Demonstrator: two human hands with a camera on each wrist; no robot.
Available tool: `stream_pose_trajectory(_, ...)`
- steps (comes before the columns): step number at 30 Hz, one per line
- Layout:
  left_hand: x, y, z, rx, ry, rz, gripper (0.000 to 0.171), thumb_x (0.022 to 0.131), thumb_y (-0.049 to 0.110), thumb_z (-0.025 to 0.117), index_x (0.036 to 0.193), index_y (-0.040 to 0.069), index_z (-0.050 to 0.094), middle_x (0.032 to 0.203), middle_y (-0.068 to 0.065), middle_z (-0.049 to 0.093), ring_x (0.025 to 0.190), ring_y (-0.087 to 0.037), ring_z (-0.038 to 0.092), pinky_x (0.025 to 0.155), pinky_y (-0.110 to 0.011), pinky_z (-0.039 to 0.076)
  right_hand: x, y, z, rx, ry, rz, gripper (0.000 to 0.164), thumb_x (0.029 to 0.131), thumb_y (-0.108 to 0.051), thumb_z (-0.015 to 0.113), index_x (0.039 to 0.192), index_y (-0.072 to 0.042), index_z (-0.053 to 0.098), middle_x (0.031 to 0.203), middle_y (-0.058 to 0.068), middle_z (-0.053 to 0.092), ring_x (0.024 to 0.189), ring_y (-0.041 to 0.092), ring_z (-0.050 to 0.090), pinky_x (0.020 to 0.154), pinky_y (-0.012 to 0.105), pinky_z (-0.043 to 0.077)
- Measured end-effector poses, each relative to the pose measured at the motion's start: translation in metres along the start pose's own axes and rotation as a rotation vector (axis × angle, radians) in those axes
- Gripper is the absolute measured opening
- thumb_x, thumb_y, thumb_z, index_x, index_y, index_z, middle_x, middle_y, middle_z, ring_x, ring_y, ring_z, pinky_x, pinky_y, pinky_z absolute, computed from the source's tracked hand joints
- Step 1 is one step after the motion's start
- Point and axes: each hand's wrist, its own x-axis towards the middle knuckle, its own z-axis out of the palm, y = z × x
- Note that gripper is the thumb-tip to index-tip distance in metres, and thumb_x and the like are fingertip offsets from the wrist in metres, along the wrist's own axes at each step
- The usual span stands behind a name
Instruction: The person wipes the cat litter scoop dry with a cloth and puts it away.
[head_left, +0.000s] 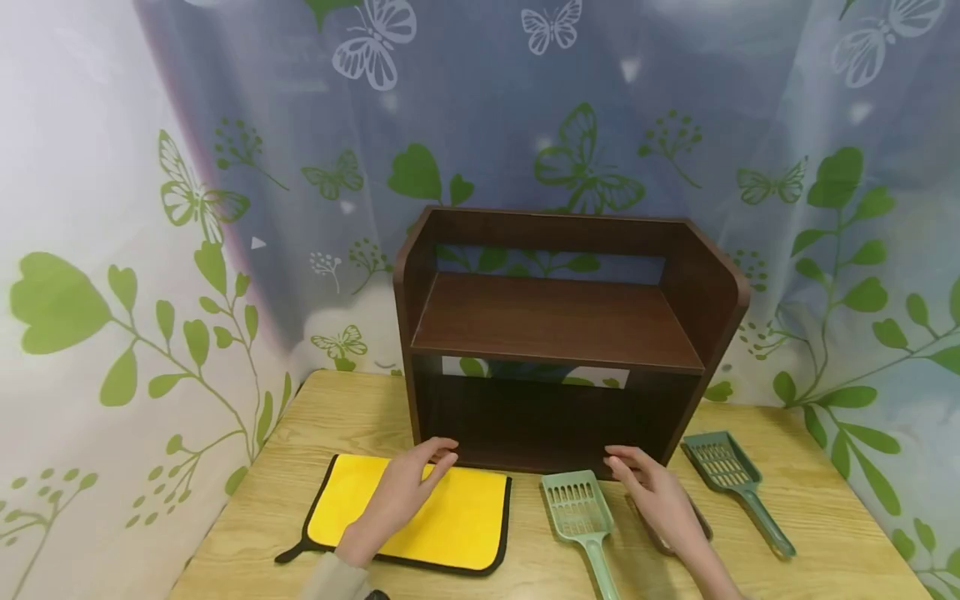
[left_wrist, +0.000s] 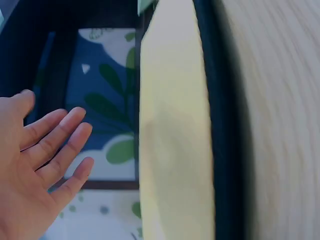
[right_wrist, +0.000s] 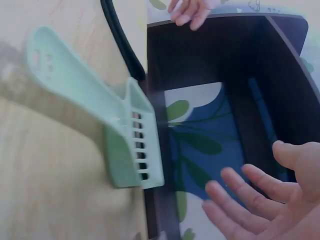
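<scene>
My left hand (head_left: 405, 492) hovers over a folded yellow cloth (head_left: 465, 517) with black edging and a small loop. Its fingers are relaxed and hold nothing, as the left wrist view shows of the hand (left_wrist: 47, 155). On the other side, my right hand (head_left: 660, 496) is held loosely spread in front of a dark brown two-tier shelf (head_left: 558, 321), also with nothing in it. A light green litter scoop (head_left: 577, 508) lies between the hands, slotted end toward the shelf. Beneath the right hand is a flat brown-rimmed item (head_left: 703, 523), mostly hidden.
A darker green litter scoop (head_left: 723, 462) lies right of the right hand, its handle pointing toward the front right. The wooden table (head_left: 337, 404) meets a leaf-and-butterfly patterned curtain (head_left: 480, 108) behind the shelf and at the left.
</scene>
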Motion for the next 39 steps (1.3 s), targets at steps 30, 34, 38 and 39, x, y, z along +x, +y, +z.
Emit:
stream_pose_trajectory(30,-0.002,-0.062,-0.013,0.206,0.000,-0.032,0.013,0.090,0.012,0.077,0.101,0.005,0.076,0.103,-0.012,0.073,0.096,-0.037,0.066,0.086,-0.053,0.053,-0.043,0.047,0.023,0.114,-0.408,0.235,0.050,0.105,-0.047,0.050,0.093,-0.003,0.071,0.070,0.001,0.065,0.057,0.015,0.063,0.056,0.034,0.055)
stream_pose_trajectory(34,-0.002,-0.064,-0.013,0.223,-0.006,-0.033,0.017,0.087,0.016,0.080,0.100,0.005,0.076,0.098,-0.011,0.072,0.092,-0.035,0.065,0.083,-0.052,0.053,-0.043,0.049,0.028,0.273,-0.449,0.293,0.051,0.105,-0.048,0.050,0.093,-0.002,0.069,0.075,0.004,0.069,0.060,0.015,0.067,0.056,0.033,0.057)
stream_pose_trajectory(38,-0.002,-0.065,-0.012,0.219,-0.025,-0.038,0.018,0.086,0.016,0.081,0.099,0.005,0.076,0.096,-0.011,0.070,0.090,-0.032,0.064,0.082,-0.050,0.053,-0.042,0.050,0.032,0.316,-0.464,0.315,0.052,0.107,-0.046,0.047,0.097,0.001,0.068,0.080,0.008,0.074,0.060,0.014,0.068,0.057,0.031,0.057)
stream_pose_trajectory(39,-0.003,-0.065,-0.011,0.216,-0.029,-0.040,0.017,0.087,0.016,0.081,0.099,0.005,0.076,0.097,-0.010,0.070,0.091,-0.031,0.065,0.082,-0.049,0.054,-0.042,0.050,0.033,0.313,-0.458,0.320,0.052,0.108,-0.045,0.046,0.100,0.001,0.068,0.080,0.007,0.074,0.059,0.013,0.067,0.056,0.030,0.056)
